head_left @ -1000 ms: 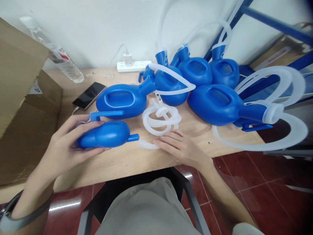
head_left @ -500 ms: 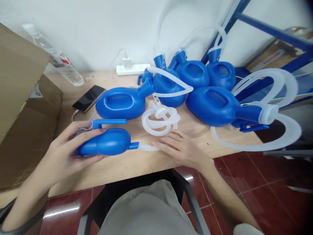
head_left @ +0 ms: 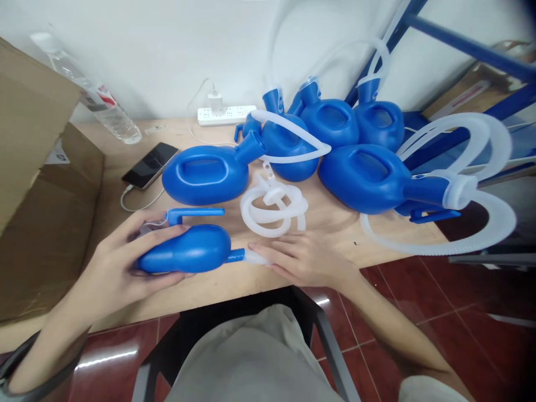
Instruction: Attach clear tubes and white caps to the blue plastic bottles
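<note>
In the head view, a person's two bare hands work low over a pale wooden worktop [head_left: 218, 296]. The left hand [head_left: 121, 254] reaches in from the left, thumb and fingers curved partly closed around a blue bottle [head_left: 188, 245] that lies sideways in its grip, spout pointing right. The right hand [head_left: 307, 259] is palm down, fingers close together, pinching the end of a clear tube [head_left: 256, 257]. The tube end meets the spout between the hands; whether it is pushed on cannot be told. Just beyond the hands, a coiled white hose [head_left: 274, 209] lies near another blue container [head_left: 205, 173]. Farther back and right, more blue containers [head_left: 330, 123] stand grouped, several with hoses at their necks; their contents are hidden.
</note>
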Tool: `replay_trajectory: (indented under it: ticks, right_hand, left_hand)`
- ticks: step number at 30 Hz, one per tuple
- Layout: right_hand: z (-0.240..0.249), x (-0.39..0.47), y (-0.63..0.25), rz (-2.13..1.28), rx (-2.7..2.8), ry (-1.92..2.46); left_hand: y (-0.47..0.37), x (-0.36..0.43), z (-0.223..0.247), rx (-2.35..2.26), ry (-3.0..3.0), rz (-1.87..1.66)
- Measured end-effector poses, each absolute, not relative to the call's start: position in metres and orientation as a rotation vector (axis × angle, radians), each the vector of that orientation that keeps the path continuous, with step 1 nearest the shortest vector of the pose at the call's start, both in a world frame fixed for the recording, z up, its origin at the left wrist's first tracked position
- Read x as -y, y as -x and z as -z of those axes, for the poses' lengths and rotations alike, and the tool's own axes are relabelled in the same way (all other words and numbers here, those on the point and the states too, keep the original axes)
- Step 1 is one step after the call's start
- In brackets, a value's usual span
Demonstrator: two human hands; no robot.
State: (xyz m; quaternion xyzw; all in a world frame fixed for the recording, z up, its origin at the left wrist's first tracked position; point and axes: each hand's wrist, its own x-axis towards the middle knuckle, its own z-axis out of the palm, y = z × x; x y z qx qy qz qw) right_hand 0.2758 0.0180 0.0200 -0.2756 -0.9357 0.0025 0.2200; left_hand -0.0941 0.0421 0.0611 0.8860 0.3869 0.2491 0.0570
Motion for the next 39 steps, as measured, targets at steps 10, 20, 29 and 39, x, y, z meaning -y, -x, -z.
replay_trajectory:
  ticks: [10,20,29,39]
  right_hand:
    - [-0.026,-0.024,-0.266,-0.047,2.64,0.764]
    - [-0.028,-0.02,-0.264,0.102,2.722,0.696]
    - [-0.032,-0.029,-0.266,0.051,2.661,0.717]
    - [-0.018,-0.046,-0.268,-0.12,2.568,0.75]
  left_hand:
    - [0.083,-0.036,-0.067,-1.109,-2.801,-0.659]
    - [0.074,-0.024,-0.059,-1.122,-2.756,-0.678]
    - [0.055,-0.028,-0.071,-1.108,-2.849,-0.817]
    - [0.055,-0.029,-0.071,-1.241,-2.891,-0.907]
